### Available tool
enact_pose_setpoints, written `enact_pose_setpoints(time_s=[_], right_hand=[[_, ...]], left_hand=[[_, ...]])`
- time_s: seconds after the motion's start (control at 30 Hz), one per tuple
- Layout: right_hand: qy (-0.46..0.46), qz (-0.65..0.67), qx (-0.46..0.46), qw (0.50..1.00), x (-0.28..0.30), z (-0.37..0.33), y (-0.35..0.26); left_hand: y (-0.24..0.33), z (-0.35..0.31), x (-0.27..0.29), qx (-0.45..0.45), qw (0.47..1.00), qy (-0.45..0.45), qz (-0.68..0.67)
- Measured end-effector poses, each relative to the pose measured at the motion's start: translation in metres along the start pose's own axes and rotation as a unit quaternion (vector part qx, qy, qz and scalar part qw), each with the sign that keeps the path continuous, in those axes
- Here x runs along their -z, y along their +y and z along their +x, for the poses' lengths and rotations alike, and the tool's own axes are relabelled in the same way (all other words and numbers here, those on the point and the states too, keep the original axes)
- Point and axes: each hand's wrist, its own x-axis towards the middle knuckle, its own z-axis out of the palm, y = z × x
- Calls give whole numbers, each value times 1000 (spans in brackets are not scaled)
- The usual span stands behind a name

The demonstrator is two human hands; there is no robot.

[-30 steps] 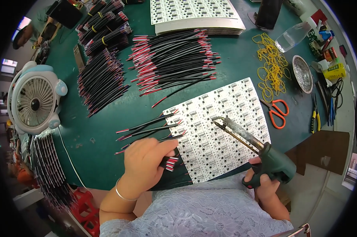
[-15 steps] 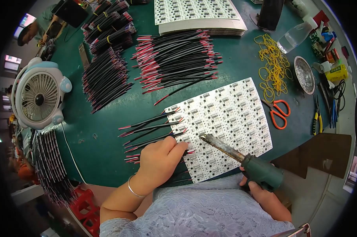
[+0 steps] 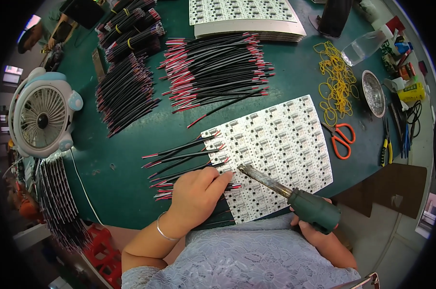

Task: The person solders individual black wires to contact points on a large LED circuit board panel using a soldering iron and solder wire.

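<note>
A white sheet of circuit boards [image 3: 280,149] lies near the table's front edge, tilted, with several black cables [image 3: 182,157] running onto its left side. My left hand [image 3: 196,195] is closed at that side, thumb and forefinger pinched on more cables with red and white bare-ended wires; the exact grip is partly hidden. My right hand [image 3: 314,231] grips a soldering iron [image 3: 266,180] with a dark green handle, mostly hiding the fingers. Its tip is over the left part of the sheet, just right of my left fingertips; whether it touches cannot be told.
Cable piles [image 3: 213,72] lie beyond the sheet, with more boards [image 3: 247,26] stacked behind. Yellow rubber bands [image 3: 336,79], a metal bowl [image 3: 373,94], orange-handled scissors [image 3: 343,141] and pliers [image 3: 386,147] are on the right. A fan [image 3: 43,118] stands left; a person sits far left.
The soldering iron has moved slightly left, its tip nearer my left fingertips. My left hand stays almost in place at the cables.
</note>
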Motion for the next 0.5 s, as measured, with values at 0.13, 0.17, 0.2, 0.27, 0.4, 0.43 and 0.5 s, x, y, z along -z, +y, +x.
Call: enact_pose_setpoints(time_s=[0.13,0.17,0.2,0.27,0.4,0.43,0.5], right_hand=[[81,108,-66,989,-5,6,-12],[80,108,-65,989,-5,6,-11],[72,92,-45,992,-4,4,-7],[64,77,-27,995,-5,2,-6],[61,79,-35,994,-5,2,-8],[60,83,-42,994,-5,2,-9],[81,103,-60,990,-9,1,-12]], left_hand=[[-3,0,7,37,999,-15,-13],[-4,-4,5,27,999,-24,-16],[-5,-6,4,17,999,-33,-20],[-4,-2,2,14,999,-18,-36],[-8,-2,-1,6,994,-3,-110],[-8,-3,-1,5,994,-3,-111],[-9,-5,-1,-6,994,-19,-112]])
